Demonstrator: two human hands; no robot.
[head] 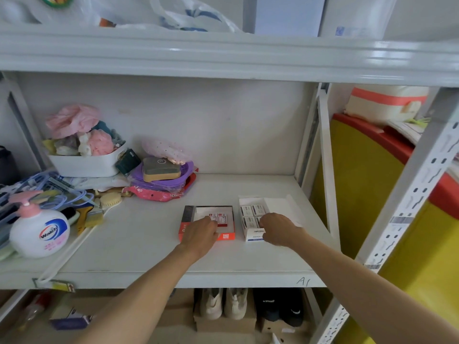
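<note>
An open orange and black carton [184, 225] lies on the white shelf [139, 242] and holds two small red and white boxes [222, 219]. My left hand [201, 233] reaches into it, its fingertips on the nearer left small box. To the right sits an open white carton [278, 203] with several small white boxes [252, 210] inside. My right hand [277, 227] lies over the front of that carton, with its fingers curled down on one small white box. The fingertips of both hands are partly hidden.
The left of the shelf is crowded: a white basin of cloths [84, 162], purple packets [161, 182], brushes [87, 217] and a hand-soap pump bottle [39, 232]. A shelf beam [223, 58] runs overhead, with an upright post [325, 175] to the right. Shoes [223, 304] stand below.
</note>
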